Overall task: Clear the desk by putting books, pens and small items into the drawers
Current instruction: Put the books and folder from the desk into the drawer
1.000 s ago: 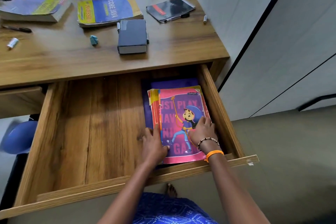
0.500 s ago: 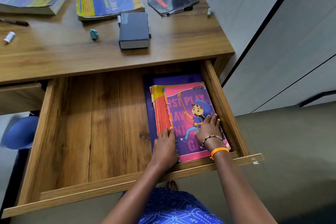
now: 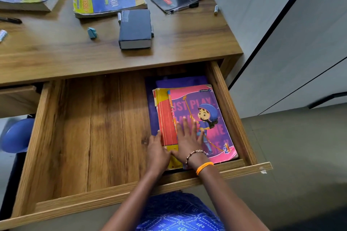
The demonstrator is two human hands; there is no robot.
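Pink-covered books lie stacked in the drawer's right end. The right hand presses flat, fingers spread, on top; the left hand cups the stack's left edge.

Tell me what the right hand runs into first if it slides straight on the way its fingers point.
The right hand lies flat on the pink book, fingers pointing toward the drawer's back. Sliding on, it would cross the cover and probably meet the purple book beyond its top edge; the heights there are unclear.
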